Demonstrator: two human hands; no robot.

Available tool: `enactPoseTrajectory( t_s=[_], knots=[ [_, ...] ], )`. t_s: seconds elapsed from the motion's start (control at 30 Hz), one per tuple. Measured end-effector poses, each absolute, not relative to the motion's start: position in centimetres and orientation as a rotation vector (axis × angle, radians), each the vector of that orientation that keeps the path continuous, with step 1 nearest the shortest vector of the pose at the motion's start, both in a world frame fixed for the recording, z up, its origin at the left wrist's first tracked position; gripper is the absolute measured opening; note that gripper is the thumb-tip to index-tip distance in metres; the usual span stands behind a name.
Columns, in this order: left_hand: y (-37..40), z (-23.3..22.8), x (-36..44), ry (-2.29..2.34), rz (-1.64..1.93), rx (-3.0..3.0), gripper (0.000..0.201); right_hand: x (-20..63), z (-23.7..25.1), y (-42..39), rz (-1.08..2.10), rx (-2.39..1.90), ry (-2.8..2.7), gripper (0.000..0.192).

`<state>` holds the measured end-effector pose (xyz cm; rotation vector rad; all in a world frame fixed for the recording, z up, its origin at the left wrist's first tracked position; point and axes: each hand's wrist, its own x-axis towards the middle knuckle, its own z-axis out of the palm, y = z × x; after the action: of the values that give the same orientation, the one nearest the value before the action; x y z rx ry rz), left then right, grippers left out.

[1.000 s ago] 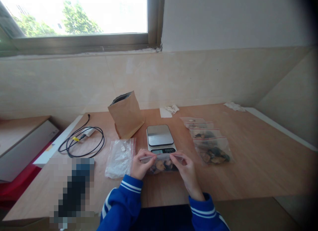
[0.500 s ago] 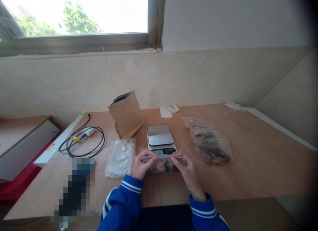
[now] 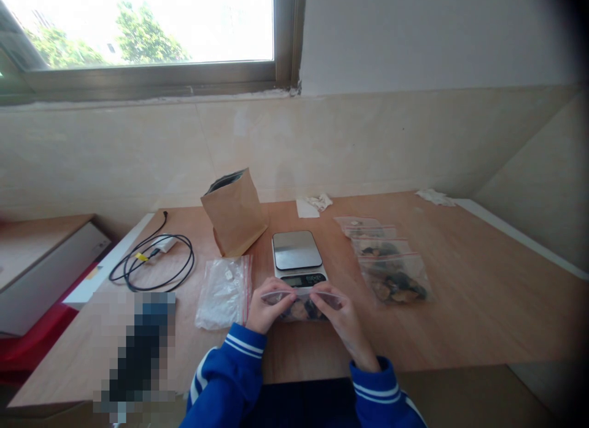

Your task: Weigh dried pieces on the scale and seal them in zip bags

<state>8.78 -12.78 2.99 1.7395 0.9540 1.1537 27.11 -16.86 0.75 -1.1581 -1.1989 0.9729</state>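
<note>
Between my hands is a clear zip bag holding brown and dark dried pieces. My left hand pinches its top edge between thumb and fingers on the left. On the right, my right hand pinches the same edge, with the two thumbs close together. Just beyond the bag sits a kitchen scale with a bare metal plate; its display is partly visible above my fingers. A stack of flat clear zip bags lies left of my left hand.
Several filled zip bags overlap at the right. An open brown paper bag stands behind the scale to the left. A coiled black cable and a blurred dark object lie at the left. Crumpled tissue rests near the wall.
Both hands have drawn a little closer together along the bag's top edge, keeping their pinch. The scale's display has turned from lit to dark. Other things stay in place.
</note>
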Motion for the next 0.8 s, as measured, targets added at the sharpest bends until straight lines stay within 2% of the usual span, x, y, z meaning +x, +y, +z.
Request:
enactPoseTrajectory(
  t_s=[0.47, 0.8],
  knots=[
    [-12.87, 3.19, 8.81, 0.970, 1.172, 1.723, 0.018, 26.39, 0.94, -16.87, 0.839, -1.135, -1.251, 0.015],
    [-12.93, 2.89, 8.94, 0.978, 1.156, 1.760, 0.021, 26.26, 1.26, -16.89, 0.965, -1.136, -1.171, 0.019]
  ],
)
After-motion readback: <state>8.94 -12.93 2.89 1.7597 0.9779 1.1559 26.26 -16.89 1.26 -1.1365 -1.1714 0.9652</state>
